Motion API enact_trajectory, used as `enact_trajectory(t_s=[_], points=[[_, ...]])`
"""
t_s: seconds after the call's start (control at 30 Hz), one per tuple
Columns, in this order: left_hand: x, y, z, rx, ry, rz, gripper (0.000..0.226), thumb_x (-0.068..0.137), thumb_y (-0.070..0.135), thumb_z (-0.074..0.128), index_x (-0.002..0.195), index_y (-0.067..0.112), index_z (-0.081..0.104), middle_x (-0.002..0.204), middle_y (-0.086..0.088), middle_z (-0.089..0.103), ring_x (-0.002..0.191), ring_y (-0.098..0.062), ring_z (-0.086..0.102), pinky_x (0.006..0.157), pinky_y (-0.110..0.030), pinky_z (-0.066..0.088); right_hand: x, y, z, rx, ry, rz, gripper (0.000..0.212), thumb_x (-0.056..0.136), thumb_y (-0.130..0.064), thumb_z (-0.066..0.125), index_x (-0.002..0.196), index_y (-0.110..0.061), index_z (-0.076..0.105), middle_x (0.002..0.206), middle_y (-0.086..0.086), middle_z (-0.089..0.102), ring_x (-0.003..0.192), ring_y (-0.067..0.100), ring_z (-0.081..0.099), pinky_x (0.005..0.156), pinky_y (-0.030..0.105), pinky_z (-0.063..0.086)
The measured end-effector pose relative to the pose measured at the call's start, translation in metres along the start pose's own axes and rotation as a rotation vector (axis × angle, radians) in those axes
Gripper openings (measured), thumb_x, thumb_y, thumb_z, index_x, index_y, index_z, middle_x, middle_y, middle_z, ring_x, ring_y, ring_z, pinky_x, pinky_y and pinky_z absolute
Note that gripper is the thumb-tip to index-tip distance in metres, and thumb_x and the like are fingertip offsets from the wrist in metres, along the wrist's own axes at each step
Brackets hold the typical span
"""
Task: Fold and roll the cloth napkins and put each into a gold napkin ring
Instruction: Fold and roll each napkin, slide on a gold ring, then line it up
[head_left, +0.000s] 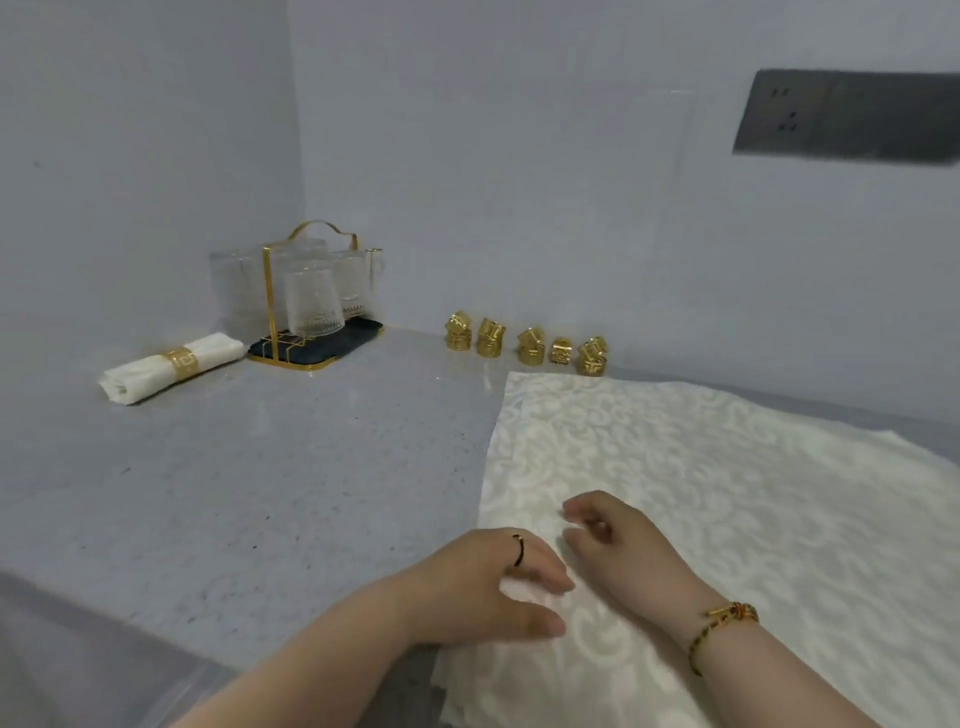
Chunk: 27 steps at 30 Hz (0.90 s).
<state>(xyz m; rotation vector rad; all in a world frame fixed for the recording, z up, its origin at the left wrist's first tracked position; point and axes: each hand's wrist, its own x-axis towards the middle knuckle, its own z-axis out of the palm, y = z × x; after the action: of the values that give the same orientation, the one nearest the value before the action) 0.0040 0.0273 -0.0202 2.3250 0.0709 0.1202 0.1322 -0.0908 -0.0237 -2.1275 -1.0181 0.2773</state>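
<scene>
Both hands are down at the left edge of the top napkin (727, 493). The left hand (488, 582) pinches a bit of that edge between thumb and fingers. The right hand (613, 535), just beyond it, curls its fingers onto the weave, though I cannot tell whether they hold anything. From the pinch the cloth spreads away rightward and forward, so the fold, I'd judge, carries across. The gold napkin rings (524, 345) stand well beyond the grip, nearer the right hand. One finished roll (171, 366) lies far left.
</scene>
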Motion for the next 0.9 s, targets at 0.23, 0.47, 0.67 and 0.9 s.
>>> enact_trajectory(t_s=[0.23, 0.47, 0.67, 0.9], points=[[-0.005, -0.002, 0.015, 0.046, -0.006, 0.004, 0.032, 0.076, 0.026, 0.072, 0.071, 0.055, 0.059, 0.108, 0.041, 0.041, 0.099, 0.035, 0.032, 0.086, 0.009, 0.021, -0.083, 0.027, -0.038, 0.018, -0.219, -0.117, 0.035, 0.079, -0.039, 0.066, 0.100, -0.051, 0.041, 0.117, -0.041, 0.038, 0.118, -0.021, 0.029, 0.101, 0.002, 0.020], [-0.007, -0.001, 0.020, -0.041, 0.105, 0.003, 0.048, 0.072, 0.016, 0.075, 0.061, 0.061, 0.062, 0.095, 0.040, 0.056, 0.099, 0.032, 0.040, 0.086, 0.005, 0.028, -0.111, 0.035, -0.026, -0.079, -0.197, -0.449, 0.057, 0.063, -0.075, 0.050, 0.109, -0.042, 0.053, 0.112, -0.057, 0.036, 0.123, -0.022, 0.029, 0.102, 0.000, 0.020], [-0.027, 0.009, 0.023, -0.156, 0.027, 0.058, 0.017, 0.053, 0.060, 0.076, 0.064, 0.049, 0.069, 0.095, 0.037, 0.062, 0.105, 0.018, 0.050, 0.093, -0.001, 0.034, -0.113, 0.033, -0.024, 0.095, -0.143, -0.361, 0.036, 0.064, -0.052, 0.055, 0.099, -0.044, 0.057, 0.087, -0.056, 0.048, 0.111, -0.022, 0.043, 0.091, 0.000, 0.033], [-0.038, 0.004, 0.027, -0.201, -0.011, 0.162, 0.036, 0.048, 0.080, 0.061, 0.071, 0.052, 0.069, 0.096, 0.030, 0.066, 0.109, 0.011, 0.053, 0.094, -0.001, 0.029, -0.114, 0.031, -0.024, 0.198, -0.110, -0.266, 0.016, 0.062, -0.047, 0.060, 0.077, -0.043, 0.064, 0.084, -0.046, 0.059, 0.104, -0.016, 0.053, 0.088, 0.003, 0.038]])
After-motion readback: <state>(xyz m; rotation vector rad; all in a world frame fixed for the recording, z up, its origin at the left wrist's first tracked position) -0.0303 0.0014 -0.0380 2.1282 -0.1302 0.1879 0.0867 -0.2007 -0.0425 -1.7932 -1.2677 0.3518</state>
